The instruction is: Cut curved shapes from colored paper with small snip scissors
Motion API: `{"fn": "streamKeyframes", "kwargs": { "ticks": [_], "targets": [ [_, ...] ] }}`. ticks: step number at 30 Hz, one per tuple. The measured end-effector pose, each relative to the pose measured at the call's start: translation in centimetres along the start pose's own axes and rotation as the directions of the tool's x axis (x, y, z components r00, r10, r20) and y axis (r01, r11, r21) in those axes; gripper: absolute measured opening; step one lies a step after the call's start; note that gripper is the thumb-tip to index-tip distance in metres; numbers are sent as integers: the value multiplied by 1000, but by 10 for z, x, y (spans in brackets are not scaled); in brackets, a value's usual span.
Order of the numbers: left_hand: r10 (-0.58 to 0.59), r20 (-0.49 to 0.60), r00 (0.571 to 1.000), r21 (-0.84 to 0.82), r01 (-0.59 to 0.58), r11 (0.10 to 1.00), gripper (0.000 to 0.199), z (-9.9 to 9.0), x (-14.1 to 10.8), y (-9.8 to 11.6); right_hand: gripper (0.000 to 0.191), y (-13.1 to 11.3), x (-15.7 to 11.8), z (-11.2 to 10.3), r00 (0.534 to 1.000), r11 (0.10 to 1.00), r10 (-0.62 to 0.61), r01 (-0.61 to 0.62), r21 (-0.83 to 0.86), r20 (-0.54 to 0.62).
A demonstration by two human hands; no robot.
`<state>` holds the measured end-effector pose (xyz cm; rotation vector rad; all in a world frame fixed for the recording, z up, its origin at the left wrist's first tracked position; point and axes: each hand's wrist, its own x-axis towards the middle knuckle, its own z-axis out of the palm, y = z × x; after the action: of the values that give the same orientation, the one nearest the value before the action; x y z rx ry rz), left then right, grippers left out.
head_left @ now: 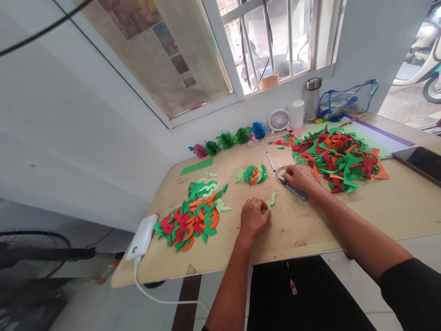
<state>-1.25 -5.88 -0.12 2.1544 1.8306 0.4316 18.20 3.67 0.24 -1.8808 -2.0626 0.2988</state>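
My left hand (254, 217) rests low over the middle of the table with its fingers curled. A pale green paper cutout (272, 199) sticks out from its thumb and fingertips. My right hand (299, 177) is closed, fingertips down at a thin grey ring (277, 174); whatever they pinch is hidden. Under that hand lies a tool with a blue handle (299, 194) and a dark tip. Just behind my hands sits a small pile of green, pale green and orange cutouts (255, 175). A white pen (270, 162) lies beyond the ring.
A heap of red, green and orange paper scraps (344, 158) covers the right side. Shaped cutouts (193, 214) are piled at left, near a white power bank (142, 236). Along the wall stand folded paper flowers (225, 140), a small fan (279, 120) and a glass bottle (312, 101).
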Motion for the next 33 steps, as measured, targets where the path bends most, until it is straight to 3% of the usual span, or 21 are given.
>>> {"fn": "streamKeyframes", "kwargs": {
  "ticks": [6,14,17,19,21,23,25,28,31,33],
  "targets": [
    [-35,-89,995,-163,20,986,9,2,5,2,21,-1,-3,-1,994,992,-96,100,-77,55],
    [-25,-183,983,-194,-12,981,9,4,31,17,16,4,3,4,1000,994,-24,25,107,-10],
    [39,-158,987,-117,-58,991,13,10,47,29,18,9,9,3,998,933,38,-18,360,-50],
    [100,-122,987,-41,-106,994,18,15,56,38,18,10,13,2,990,729,130,-54,682,-61],
    [176,-94,980,22,-175,984,23,22,64,47,18,10,15,-2,973,399,230,-67,915,-29],
    [244,-95,965,89,-236,968,27,30,70,54,18,12,16,-6,945,109,326,-52,993,14],
    [276,-90,957,141,-262,955,25,38,75,59,20,16,17,-11,900,-88,433,-16,996,52],
    [271,-75,960,183,-254,950,19,49,81,63,27,25,19,-16,858,-232,492,-33,972,147],
    [242,-66,968,133,-232,963,17,50,83,64,27,31,20,-17,853,-338,477,-44,940,212],
    [202,-79,976,15,-202,979,10,43,83,63,26,33,21,-16,869,-383,444,-37,923,220]
  ]
}}
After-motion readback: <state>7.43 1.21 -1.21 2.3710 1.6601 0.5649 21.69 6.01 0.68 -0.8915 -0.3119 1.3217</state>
